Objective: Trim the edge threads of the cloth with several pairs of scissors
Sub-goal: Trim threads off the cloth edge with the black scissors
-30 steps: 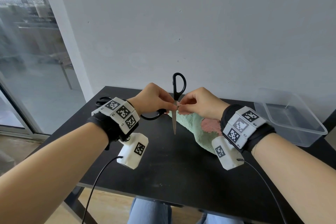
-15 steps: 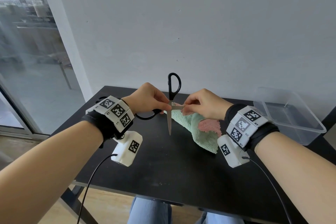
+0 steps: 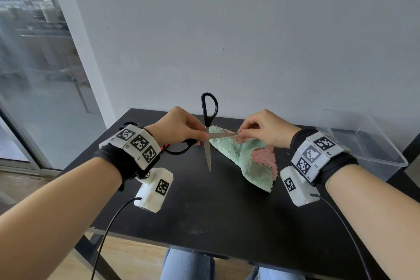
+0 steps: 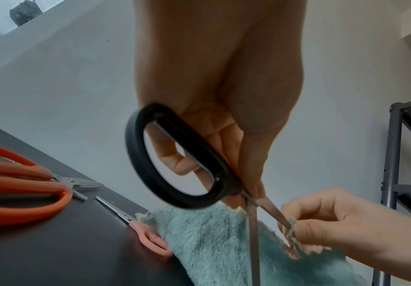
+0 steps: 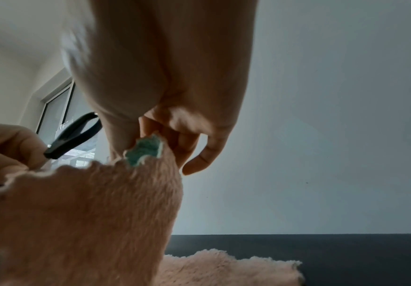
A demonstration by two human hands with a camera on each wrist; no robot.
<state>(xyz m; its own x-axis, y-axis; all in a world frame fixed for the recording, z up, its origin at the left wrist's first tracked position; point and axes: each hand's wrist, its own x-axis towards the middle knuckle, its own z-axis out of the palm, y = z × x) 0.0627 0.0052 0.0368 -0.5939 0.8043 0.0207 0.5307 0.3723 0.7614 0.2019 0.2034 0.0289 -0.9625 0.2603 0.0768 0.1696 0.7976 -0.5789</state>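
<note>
My left hand (image 3: 179, 127) grips black-handled scissors (image 3: 207, 134) near the pivot, above the black table (image 3: 204, 211). The blades are spread wide: one points down toward me, the other runs right to my right hand (image 3: 261, 129). That hand pinches the raised corner of a green and pink fluffy cloth (image 3: 250, 161), whose lower part drapes onto the table. In the left wrist view the black scissors (image 4: 175, 158) hang from my fingers and one blade tip reaches the pinched cloth edge (image 4: 291, 226). The right wrist view shows the cloth corner (image 5: 145, 149) held between thumb and fingers.
Orange-handled scissors (image 4: 23, 183) and small pink-handled scissors (image 4: 148, 240) lie on the table to the left, the pink ones partly under the cloth. A clear plastic bin (image 3: 359, 143) stands at the right rear. A grey wall is behind, a window to the left.
The scissor blades have opened wide, one now reaching right to the pinched cloth corner. My right hand has drawn the cloth corner to the right, away from my left hand.
</note>
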